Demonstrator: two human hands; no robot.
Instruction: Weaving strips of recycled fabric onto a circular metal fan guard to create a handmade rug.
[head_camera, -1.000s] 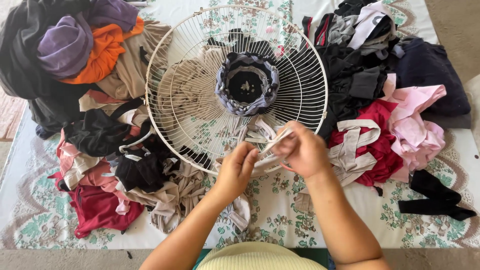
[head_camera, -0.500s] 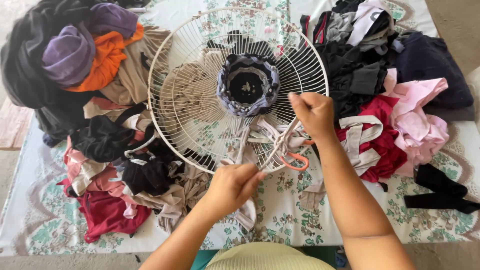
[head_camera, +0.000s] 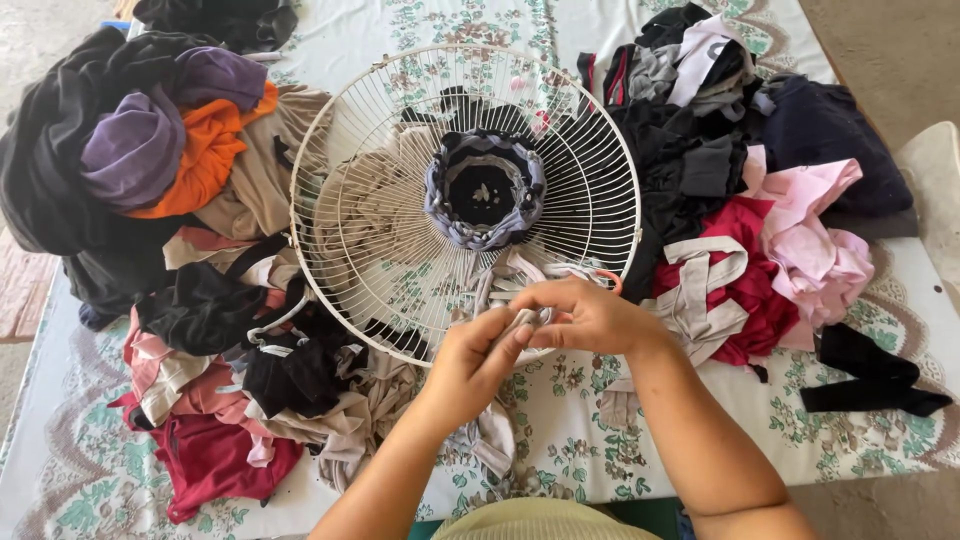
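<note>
floral tablecloth covers the table under heaps of scrap cloth. nearest, the left hand and right hand meet at the near rim of the white wire fan guard, fingers of both pinched together on a pale grey fabric strip threaded through the wires. this looks like weaving a strip in; pulling it snug seems called for. farther in, a grey-and-black braided ring wraps the guard's hub.

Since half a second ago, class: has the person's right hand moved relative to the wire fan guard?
Yes. The right hand has dropped from the guard's inner wires toward the near rim of the white wire fan guard, meeting the left hand on the grey cloth strip.
</note>
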